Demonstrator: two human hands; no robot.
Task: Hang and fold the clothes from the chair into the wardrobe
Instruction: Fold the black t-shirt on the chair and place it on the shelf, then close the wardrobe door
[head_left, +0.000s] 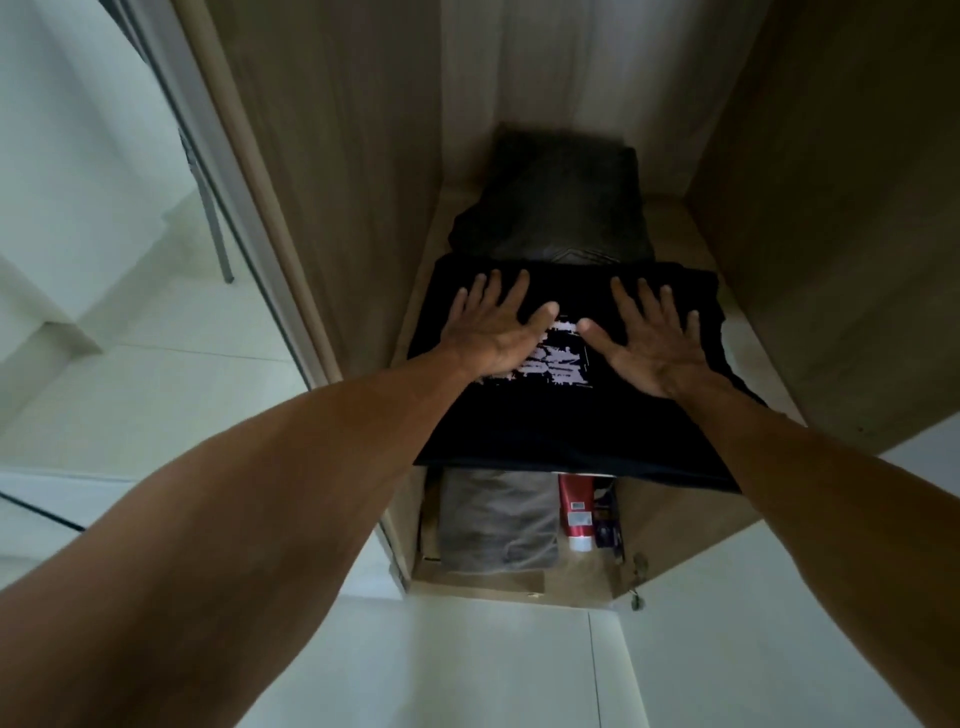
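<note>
A folded black T-shirt (561, 431) with a white print lies on a wooden wardrobe shelf (748, 343), its front edge hanging slightly over the shelf. My left hand (493, 327) lies flat on its left half, fingers straight and spread. My right hand (649, 338) presses flat on the right half, fingers also spread. Behind the shirt, deeper on the same shelf, sits a folded dark grey garment (561, 208).
Below the shelf, a folded grey cloth (498, 519) lies beside a red and white tube (576, 512) and small dark items. Wooden wardrobe walls (332, 182) close in on both sides. A metal chair leg (218, 239) stands on the pale floor to the left.
</note>
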